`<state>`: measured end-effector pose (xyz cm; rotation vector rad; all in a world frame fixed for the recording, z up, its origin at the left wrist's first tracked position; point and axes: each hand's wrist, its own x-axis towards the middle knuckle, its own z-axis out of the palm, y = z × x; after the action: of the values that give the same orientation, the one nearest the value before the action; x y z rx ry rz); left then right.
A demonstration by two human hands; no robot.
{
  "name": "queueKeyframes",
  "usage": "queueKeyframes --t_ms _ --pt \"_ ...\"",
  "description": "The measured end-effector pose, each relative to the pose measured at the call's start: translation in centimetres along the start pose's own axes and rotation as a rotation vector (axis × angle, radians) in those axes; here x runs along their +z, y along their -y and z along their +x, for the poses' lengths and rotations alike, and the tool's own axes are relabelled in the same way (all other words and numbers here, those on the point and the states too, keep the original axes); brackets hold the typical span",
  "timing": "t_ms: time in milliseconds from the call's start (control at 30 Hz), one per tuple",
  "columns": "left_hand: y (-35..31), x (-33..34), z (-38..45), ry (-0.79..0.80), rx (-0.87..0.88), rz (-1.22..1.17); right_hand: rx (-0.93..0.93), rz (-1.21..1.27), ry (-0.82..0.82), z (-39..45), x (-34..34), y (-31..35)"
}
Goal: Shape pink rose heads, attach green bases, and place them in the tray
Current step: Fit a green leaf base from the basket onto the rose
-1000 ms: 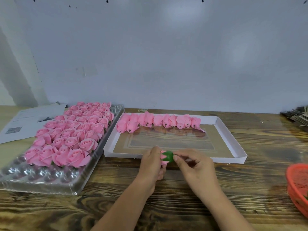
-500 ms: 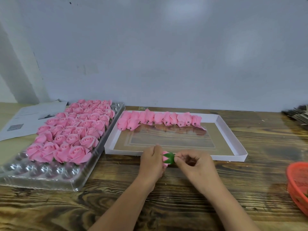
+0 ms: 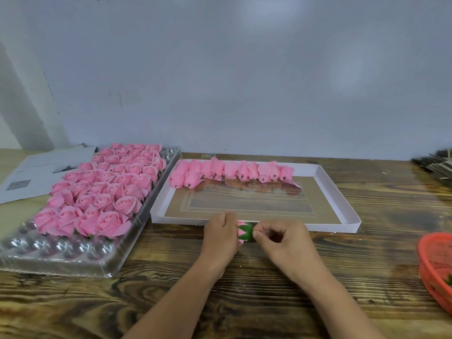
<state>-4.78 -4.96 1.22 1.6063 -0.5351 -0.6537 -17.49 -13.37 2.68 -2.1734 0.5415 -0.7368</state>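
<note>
A: Item held?
B: One rose head [image 3: 241,226] with green base [image 3: 247,232], axis lying 9-to-3 between both hands. Left hand [image 3: 220,234] wraps the pink end; right hand [image 3: 278,237] pinches at the base's 3 o'clock tip.

A: Surroundings?
B: White tray [image 3: 342,204] touching at 12, nearest, path open. Blister tray [image 3: 73,255] of open roses [image 3: 105,187] at 10. Red basket [image 3: 435,267] at 3 on the counter [image 3: 269,302].

table [image 3: 244,302]: blister tray [image 3: 61,255] far left, open roses [image 3: 102,192] inside | paper sheet [image 3: 36,172] behind-left of it | cardboard tray [image 3: 342,206] centre, closed rose heads [image 3: 232,171] along rear wall | basket [image 3: 433,265] right edge | hands just before cardboard tray
</note>
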Motion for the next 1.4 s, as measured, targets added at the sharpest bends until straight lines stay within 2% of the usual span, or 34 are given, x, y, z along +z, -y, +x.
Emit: queueKeyframes --t_ms 167,233,333,467,567,633,733,867,967,1133,1300,1400 --pt "0.1 0.0 0.2 -0.013 0.004 -0.014 0.022 -0.054 -0.008 0.1 -0.1 -0.4" --pt "0.2 0.0 0.4 -0.046 0.072 0.075 0.037 -0.045 -0.008 0.1 0.0 -0.5" --pt "0.3 0.2 0.5 -0.1 0.186 0.248 0.041 -0.087 0.08 -0.1 0.4 -0.8" --pt "0.5 0.3 0.1 -0.048 0.314 0.268 -0.003 -0.199 0.085 -0.3 1.4 -1.1" --pt "-0.2 0.2 -0.1 0.062 0.36 0.147 0.031 -0.088 -0.03 0.0 1.3 -1.1" --pt "-0.4 0.1 -0.2 0.1 0.366 0.077 0.089 0.074 -0.061 0.3 1.1 -0.9" --pt "-0.2 0.1 -0.1 0.121 0.363 0.069 0.142 0.363 -0.013 0.5 0.7 -0.3" --pt "-0.1 0.1 -0.1 0.164 0.38 0.056 0.194 0.504 0.044 0.4 0.7 -0.2" --pt "-0.3 0.1 0.2 0.156 0.365 0.069 0.19 0.455 0.041 0.5 1.0 -0.5" --pt "-0.4 -0.2 -0.1 0.189 0.366 0.138 0.11 0.217 0.024 0.4 1.3 -1.0" --pt "-1.1 -0.1 -0.6 0.111 0.493 0.059 0.059 0.213 0.096 0.1 1.8 -0.9" --pt "-1.5 -0.2 -0.9 0.145 0.549 0.002 0.06 0.169 0.109 0.1 2.1 -1.0"
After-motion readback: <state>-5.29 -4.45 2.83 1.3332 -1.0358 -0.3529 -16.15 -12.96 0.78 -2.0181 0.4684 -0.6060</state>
